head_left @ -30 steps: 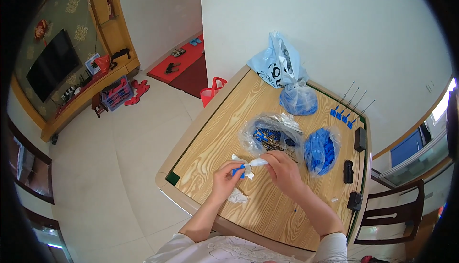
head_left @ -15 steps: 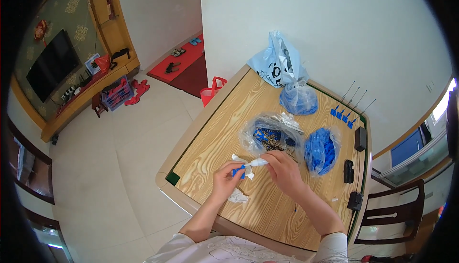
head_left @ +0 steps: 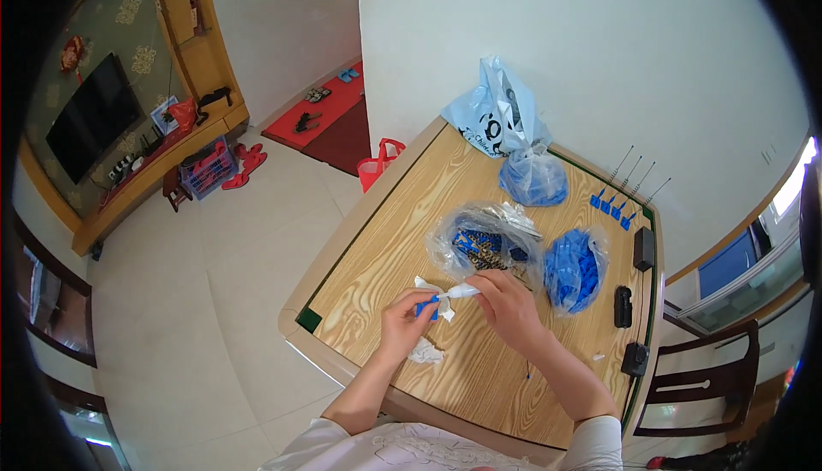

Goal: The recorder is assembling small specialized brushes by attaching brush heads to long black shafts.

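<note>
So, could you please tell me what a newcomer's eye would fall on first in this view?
Probably the clear bag of bright blue pieces on the table, to the right of the right hand. Next might come the white bottle in that hand, its nozzle pointing toward a small blue part held in the left hand. Farther off, the red mat glows on the floor, beyond the table at upper left.

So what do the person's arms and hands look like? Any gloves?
The left hand and right hand are bare: no gloves or watch to see. The forearms are bare too, up to plain whitish sleeves ending near the elbows.
</note>
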A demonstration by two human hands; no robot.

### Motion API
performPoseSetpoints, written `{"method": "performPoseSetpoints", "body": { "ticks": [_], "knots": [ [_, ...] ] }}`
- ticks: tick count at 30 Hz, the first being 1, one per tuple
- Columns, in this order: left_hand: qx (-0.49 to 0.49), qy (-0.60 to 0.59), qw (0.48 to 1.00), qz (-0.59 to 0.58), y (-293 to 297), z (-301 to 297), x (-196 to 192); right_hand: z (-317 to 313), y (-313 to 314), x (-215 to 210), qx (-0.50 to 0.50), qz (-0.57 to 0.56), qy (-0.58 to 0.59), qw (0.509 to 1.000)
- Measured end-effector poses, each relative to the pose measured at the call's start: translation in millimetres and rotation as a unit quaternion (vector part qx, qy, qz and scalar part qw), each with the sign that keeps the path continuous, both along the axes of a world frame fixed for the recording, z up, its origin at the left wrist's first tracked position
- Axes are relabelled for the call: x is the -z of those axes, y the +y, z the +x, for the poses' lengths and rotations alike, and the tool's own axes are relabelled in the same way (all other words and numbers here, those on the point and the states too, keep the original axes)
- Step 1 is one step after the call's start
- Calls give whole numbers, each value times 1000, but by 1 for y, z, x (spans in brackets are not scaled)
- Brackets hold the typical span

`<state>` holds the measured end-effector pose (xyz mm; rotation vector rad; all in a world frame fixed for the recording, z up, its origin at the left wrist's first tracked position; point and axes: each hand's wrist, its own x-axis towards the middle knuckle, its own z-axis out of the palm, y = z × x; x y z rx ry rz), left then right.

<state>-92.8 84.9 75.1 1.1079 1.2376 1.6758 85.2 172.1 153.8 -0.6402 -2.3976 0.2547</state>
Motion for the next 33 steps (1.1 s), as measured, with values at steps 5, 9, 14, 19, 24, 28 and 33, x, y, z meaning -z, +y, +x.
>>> {"method": "performPoseSetpoints", "body": {
  "ticks": [5, 9, 14, 19, 24, 28, 33],
  "knots": [
    [-4, 7, 1000, 2, 0, 0, 1, -1, -1, -2, 2, 14, -4, 1000],
    [-6, 2, 1000, 4, 0, 0, 2, -2, -1, -1, -3, 19, 1, 1000],
    [-10, 4, 1000, 8, 1, 0, 4, -4, -1, -2, 1, 25, -6, 1000],
    [-12, 6, 1000, 7, 0, -1, 5, -4, -1, 0, 3, 25, -7, 1000],
    [-18, 23, 1000, 12, 1, -2, 5, -3, -1, -1, 7, 28, -34, 999],
    [-22, 30, 999, 9, 1, -1, 4, -2, -1, -2, 3, 32, -36, 999],
    [-24, 16, 999, 14, 0, 0, 2, -3, -2, -5, 6, 37, -46, 998]
  ]
}}
